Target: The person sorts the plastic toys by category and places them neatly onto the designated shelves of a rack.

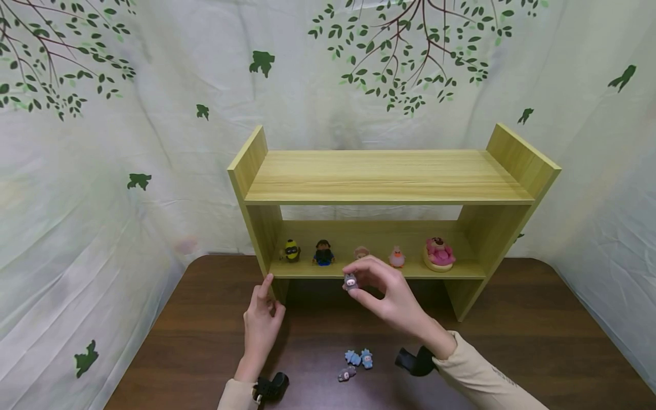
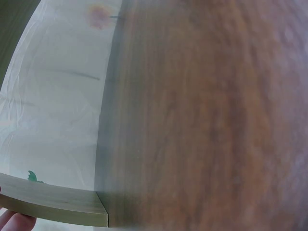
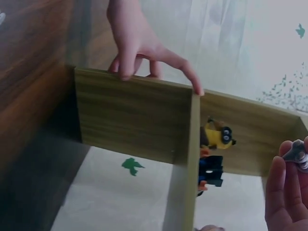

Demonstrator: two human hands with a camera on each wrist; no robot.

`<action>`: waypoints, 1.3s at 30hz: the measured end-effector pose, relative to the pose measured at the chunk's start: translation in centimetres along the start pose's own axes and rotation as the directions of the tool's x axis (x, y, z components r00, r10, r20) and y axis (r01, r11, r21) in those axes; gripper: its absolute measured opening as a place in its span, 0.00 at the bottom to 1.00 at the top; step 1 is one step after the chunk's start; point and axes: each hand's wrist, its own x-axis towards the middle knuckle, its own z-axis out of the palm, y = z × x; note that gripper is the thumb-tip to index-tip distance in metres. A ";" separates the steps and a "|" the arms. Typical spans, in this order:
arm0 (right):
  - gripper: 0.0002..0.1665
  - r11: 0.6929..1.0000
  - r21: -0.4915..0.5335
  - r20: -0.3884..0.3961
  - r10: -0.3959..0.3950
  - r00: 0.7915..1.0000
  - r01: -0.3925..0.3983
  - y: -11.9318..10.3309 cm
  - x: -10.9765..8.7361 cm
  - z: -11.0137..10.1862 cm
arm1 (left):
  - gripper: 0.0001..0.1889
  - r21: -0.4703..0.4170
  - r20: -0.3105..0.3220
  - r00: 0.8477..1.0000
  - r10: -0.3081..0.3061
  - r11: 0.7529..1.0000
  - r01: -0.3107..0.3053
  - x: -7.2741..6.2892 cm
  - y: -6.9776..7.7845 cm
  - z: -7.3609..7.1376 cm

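In the head view, my right hand (image 1: 386, 290) pinches a small grey figurine (image 1: 351, 281) between thumb and fingers, just in front of the middle shelf board. The right wrist view shows that grey figurine (image 3: 297, 155) at its right edge. My left hand (image 1: 261, 324) holds the front edge of the left side panel of a light wooden shelf (image 1: 389, 176). Its index finger reaches up to the corner by the middle board. On that board stand a yellow figurine (image 1: 292, 251), a dark-haired one in blue (image 1: 323, 254), a partly hidden one (image 1: 361, 251), a pink duck-like one (image 1: 397, 258) and a pink bear (image 1: 439, 254).
Two blue figurines (image 1: 359, 358) and another grey figurine (image 1: 347, 373) lie on the brown table (image 1: 179, 341) between my arms. White cloth (image 1: 205, 142) with printed leaves hangs behind and beside the table. The shelf's raised side panels stick up above its top board.
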 end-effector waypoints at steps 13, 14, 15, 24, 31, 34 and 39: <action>0.22 0.997 0.017 0.015 -0.081 0.997 0.081 0.0 2.0 -0.6 | 0.48 -0.009 0.001 1.000 -0.001 1.000 0.001 0.0 0.0 0.0; 0.22 0.996 0.014 0.016 -0.086 0.996 0.086 -0.1 2.2 -0.7 | 0.48 -0.008 0.001 1.000 -0.001 1.000 0.001 0.0 0.0 0.0; 0.21 0.996 0.011 0.017 -0.091 0.996 0.090 -0.2 2.3 -0.7 | 0.48 -0.008 0.001 1.000 -0.002 1.000 0.002 0.0 0.0 0.0; 0.21 0.992 -0.013 0.005 -0.128 0.992 0.128 -1.2 3.9 -1.1 | 0.48 -0.006 0.005 1.000 -0.011 1.000 0.011 0.0 0.0 -0.1; 0.22 0.988 -0.011 -0.003 -0.151 0.989 0.151 -1.8 5.0 -1.2 | 0.48 -0.004 0.005 1.000 -0.009 1.000 0.009 0.0 0.0 -0.1; 0.22 0.988 -0.012 -0.006 -0.156 0.988 0.156 -2.1 5.5 -1.3 | 0.48 -0.005 0.008 1.000 -0.010 1.000 0.011 0.0 0.1 -0.1; 0.21 0.985 -0.007 -0.011 -0.175 0.985 0.175 -2.6 6.3 -1.3 | 0.48 0.002 0.007 1.000 -0.009 1.000 0.009 0.0 0.0 -0.1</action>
